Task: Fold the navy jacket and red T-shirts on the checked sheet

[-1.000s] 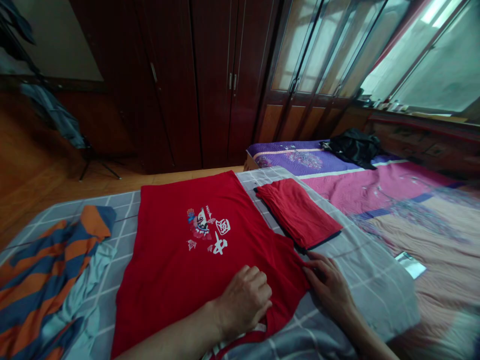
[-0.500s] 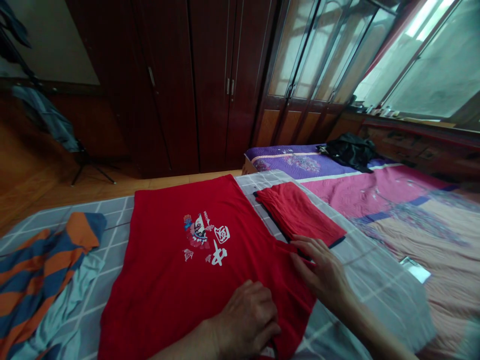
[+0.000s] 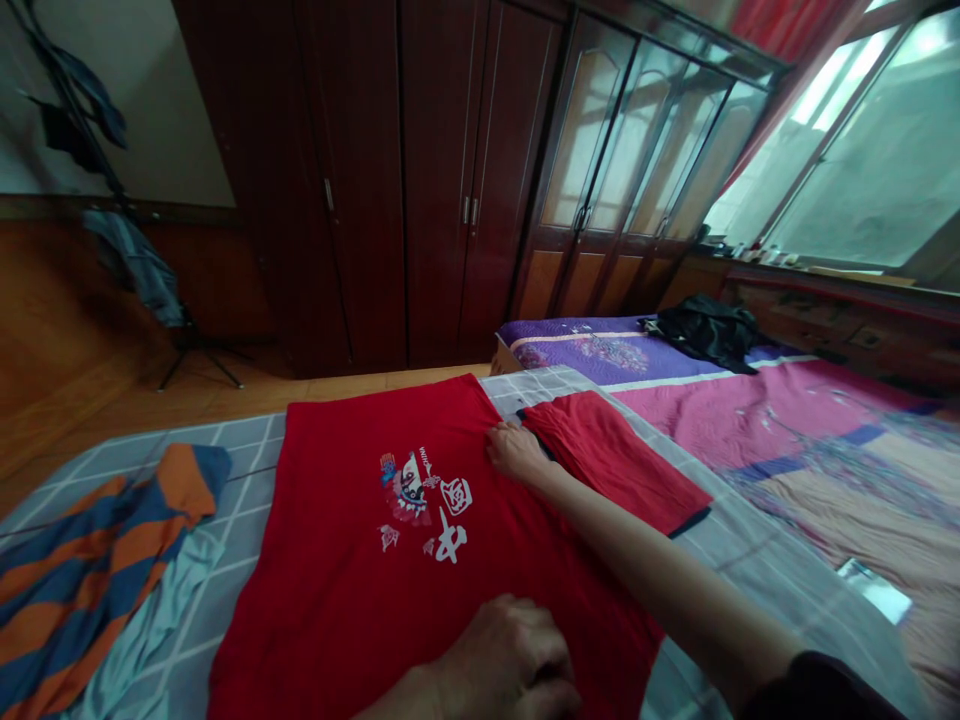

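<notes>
red shirt (image 3: 390, 595) (printed side up), flat

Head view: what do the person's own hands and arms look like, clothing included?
The left hand and right hand are ungloved. A dark sleeve ends partway up the right arm, which is bare and watchless beyond it; no left sleeve shows.

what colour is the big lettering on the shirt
White, against the red shirt; clearest in head view.

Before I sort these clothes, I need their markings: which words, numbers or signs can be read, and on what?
"中国", seemingly, upside down on the red shirt.
"CHINA", seemingly, in small print on that shirt.
Smaller marks on it: unreadable.
Small items by the window: any labels too small to read.
</notes>
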Motion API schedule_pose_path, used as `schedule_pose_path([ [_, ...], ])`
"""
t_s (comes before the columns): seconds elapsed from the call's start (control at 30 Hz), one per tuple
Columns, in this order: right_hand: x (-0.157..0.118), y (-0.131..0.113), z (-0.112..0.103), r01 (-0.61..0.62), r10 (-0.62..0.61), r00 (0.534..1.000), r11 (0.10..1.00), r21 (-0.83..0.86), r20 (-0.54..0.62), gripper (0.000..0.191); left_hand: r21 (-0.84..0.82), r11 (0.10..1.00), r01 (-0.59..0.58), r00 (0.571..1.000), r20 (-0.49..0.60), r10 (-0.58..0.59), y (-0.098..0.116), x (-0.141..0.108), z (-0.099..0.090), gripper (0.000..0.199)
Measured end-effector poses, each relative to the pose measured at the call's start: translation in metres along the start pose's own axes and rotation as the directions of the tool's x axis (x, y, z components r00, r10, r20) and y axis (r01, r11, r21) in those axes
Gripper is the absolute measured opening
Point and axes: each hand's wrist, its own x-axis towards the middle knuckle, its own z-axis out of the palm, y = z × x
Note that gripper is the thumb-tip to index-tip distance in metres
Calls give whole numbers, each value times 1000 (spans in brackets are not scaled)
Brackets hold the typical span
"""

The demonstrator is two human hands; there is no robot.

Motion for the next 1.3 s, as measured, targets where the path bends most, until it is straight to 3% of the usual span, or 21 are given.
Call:
schedule_pose_path([
  [0.07, 13, 0, 3, -29, 29, 999, 1000, -12, -14, 22, -18, 996, 83, 993, -86, -84, -1, -2, -16, 11],
  [0.13, 25, 0, 7, -32, 32, 999, 999, -16, -17, 25, 31, 989, 147, 978, -155, -141, -7, -4, -27, 27],
  [0.2, 36, -1, 11, -40, 40, 999, 999, -19, -15, 26, 84, 989, 121, 987, -119, -110, -16, -6, -26, 53],
  [0.27, 47, -2, 14, -49, 49, 999, 999, -19, -21, 27, 99, 995, 31, 999, -15, -29, -27, -5, -16, 69],
  [0.33, 57, -3, 17, -48, 47, 998, 999, -11, -33, 29, 117, 993, -32, 999, 43, 27, -37, -3, -2, 63],
  [0.47, 75, -4, 21, -64, 64, 996, 998, 8, -58, 32, 224, 973, -50, 998, 35, 43, -47, 2, 16, 45],
  [0.83, 121, 5, 30, -86, 89, 995, 993, 81, -42, 45, 406, 910, -90, 988, -77, 132, -61, 7, 33, 41],
  [0.97, 134, 4, 27, -117, 121, 992, 988, 99, -38, 49, 389, 918, -81, 994, -43, 105, -64, 11, 38, 39],
  [1.17, 129, -10, 4, -119, 125, 991, 984, 130, -38, 53, 282, 959, -37, 999, 2, 38, -50, 6, 17, 42],
  [1.3, 90, -7, -25, -51, 63, 996, 984, 171, -66, 52, 106, 994, -17, 999, 43, 12, -35, -4, -6, 66],
])
